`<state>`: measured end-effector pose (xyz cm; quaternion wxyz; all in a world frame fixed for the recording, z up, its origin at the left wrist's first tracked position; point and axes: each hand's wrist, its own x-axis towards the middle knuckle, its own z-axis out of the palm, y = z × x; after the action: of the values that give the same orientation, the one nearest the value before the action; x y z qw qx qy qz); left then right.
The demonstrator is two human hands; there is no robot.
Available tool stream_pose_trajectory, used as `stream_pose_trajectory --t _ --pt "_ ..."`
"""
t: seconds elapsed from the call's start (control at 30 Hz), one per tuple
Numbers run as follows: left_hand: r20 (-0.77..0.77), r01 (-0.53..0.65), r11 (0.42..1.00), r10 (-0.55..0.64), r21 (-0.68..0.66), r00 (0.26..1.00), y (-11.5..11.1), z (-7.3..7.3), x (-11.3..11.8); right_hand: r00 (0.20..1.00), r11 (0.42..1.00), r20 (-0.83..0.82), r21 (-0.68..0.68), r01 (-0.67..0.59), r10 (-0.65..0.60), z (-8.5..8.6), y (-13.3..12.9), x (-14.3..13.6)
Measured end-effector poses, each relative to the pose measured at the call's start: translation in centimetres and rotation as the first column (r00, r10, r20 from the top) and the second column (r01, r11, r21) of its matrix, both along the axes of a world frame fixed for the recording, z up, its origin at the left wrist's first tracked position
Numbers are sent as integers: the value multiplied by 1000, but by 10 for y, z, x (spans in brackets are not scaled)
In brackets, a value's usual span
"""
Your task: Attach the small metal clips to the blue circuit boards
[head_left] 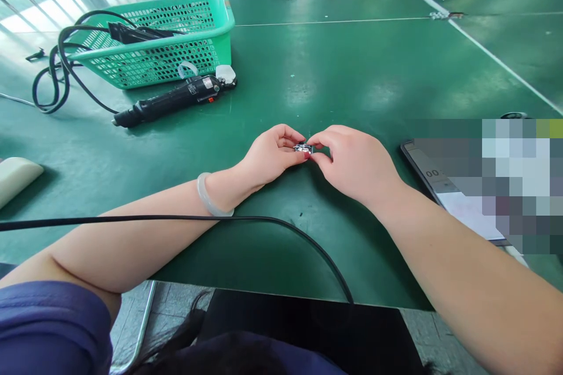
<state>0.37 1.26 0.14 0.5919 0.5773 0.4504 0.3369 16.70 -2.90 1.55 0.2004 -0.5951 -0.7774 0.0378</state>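
Note:
A small shiny metallic part (303, 148) is held just above the green table (308, 82), near the middle of the view. My left hand (272, 155) pinches it from the left between thumb and fingers. From the right, the thumb and index finger of my right hand (352, 158) close on its other end. The fingertips of both hands nearly meet and cover parts of the piece, so its exact shape is hard to make out.
A green basket (153, 61) with black cables stands at the back left, a black electric screwdriver (171, 99) before it. A dark cable (264, 218) crosses above my left forearm. A tablet-like device (440, 181), partly blurred out, lies right; a pale object (17, 176) lies left.

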Motion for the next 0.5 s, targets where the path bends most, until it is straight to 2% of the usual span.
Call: stream_pose_trajectory --t 0.27,0.5 --pt "17 18 994 -20 103 1000 -1 -1 -1 994 999 -101 27 36 -33 -1 1 0" --pt "-73 40 980 -26 197 997 0 -4 -5 986 999 -162 4 44 -43 -1 2 1"
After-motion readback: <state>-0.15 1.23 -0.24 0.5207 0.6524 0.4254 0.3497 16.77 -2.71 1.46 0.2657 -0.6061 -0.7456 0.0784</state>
